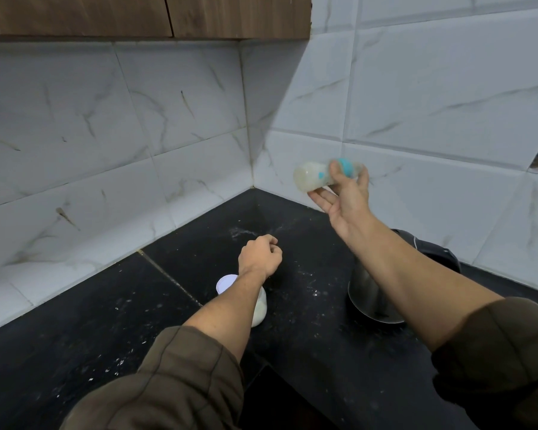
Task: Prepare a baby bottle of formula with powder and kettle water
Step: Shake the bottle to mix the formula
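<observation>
On the left stretch of the black counter [75,336], white specks of powder lie scattered across the dark stone. Near the counter's middle, a small powder jar [259,311] with a white lid [225,282] stands upright, partly hidden beneath the left forearm, and a pale powder shows through its clear wall. Just beyond it, toward the back corner, the left hand [260,254] hovers above the counter with its fingers curled into a loose fist, and nothing shows inside it. An olive sleeve [180,377] is pushed up on that arm.

To the right, above the back corner where the two tiled walls [180,125] meet, the baby bottle [311,176] is held in the air, lying roughly on its side and blurred. It has milky liquid inside and a teal collar. The right hand [345,197] grips it near the collar, thumb on top and fingers underneath. Below the right forearm, at the counter's right edge by the wall, stands a steel kettle [367,293] with a black top.
</observation>
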The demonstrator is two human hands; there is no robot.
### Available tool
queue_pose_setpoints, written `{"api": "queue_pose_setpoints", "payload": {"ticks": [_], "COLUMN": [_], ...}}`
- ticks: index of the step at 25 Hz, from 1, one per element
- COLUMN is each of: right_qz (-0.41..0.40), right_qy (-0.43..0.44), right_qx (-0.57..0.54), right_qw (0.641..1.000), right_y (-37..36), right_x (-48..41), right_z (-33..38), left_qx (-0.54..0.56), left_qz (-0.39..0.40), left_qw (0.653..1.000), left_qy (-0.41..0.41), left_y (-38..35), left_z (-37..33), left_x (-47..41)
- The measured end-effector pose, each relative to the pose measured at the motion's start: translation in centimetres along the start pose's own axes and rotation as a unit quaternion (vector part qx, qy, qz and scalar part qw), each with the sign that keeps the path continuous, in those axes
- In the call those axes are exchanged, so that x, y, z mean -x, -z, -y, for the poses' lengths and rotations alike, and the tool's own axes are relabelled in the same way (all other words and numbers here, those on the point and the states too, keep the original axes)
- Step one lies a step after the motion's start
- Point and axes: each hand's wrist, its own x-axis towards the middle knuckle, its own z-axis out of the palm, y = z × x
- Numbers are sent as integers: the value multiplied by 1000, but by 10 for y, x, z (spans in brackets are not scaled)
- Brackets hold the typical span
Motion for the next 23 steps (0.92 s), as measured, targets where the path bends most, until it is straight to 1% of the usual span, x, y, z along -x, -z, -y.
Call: {"api": "queue_pose_setpoints", "payload": {"ticks": [1, 2, 4, 5, 6, 8, 9, 10, 11, 12, 14, 15, 16, 18, 19, 20, 21, 22, 23], "right_qz": [23, 70, 183, 202, 182, 57, 7, -8, 15, 64, 169, 183, 160, 42, 3, -2, 31, 88, 145], "right_qy": [-11, -26, -41, -32, -13, 50, 82, 106, 114, 105, 79, 84, 98, 130, 139, 138, 126, 106, 87], "right_qx": [32, 94, 214, 231, 212, 126, 102, 115, 157, 215, 323, 333, 306, 189, 140, 131, 165, 223, 279], "right_qw": [999, 993, 959, 951, 960, 989, 991, 988, 981, 969, 928, 921, 933, 972, 980, 982, 978, 965, 945], "right_y": [-1, -1, 0, 0, -1, -4, -6, -7, -8, -9, -9, -8, -10, -13, -13, -13, -12, -13, -14], "right_x": [3, 7, 17, 19, 20, 17, 13, 11, 12, 15, 22, 24, 24, 19, 15, 15, 17, 22, 28], "right_z": [0, 2, 3, 5, 6, 10, 11, 12, 13, 13, 12, 13, 14, 17, 19, 20, 20, 20, 19], "left_qx": [0, 1, -4, -6, -7, -12, -21, -31, -38, -43, -53, -57, -61, -64, -66, -68, -69, -71, -74], "left_qz": [1, 3, 8, 7, 6, 4, 3, 4, 8, 14, 23, 24, 24, 24, 23, 23, 22, 24, 25], "left_qw": [1000, 1000, 1000, 1000, 1000, 1000, 1000, 999, 999, 999, 998, 998, 998, 997, 997, 997, 997, 997, 997], "left_qy": [1, 1, -2, -4, -5, -8, -10, -12, -13, -15, -18, -21, -22, -26, -27, -26, -25, -24, -24], "left_y": [0, 0, 1, 2, 3, 3, 4, 5, 5, 5, 5, 4, 5, 5, 5, 4, 4, 5, 5], "left_z": [0, 1, 0, -1, 0, 2, 3, 3, 3, 4, 3, 2, 1, 1, 2, 3, 3, 2, 1], "left_x": [0, 0, -1, -1, -1, -2, -1, 0, 0, -1, -2, -2, -1, 0, 1, 0, 0, -1, -1]}}
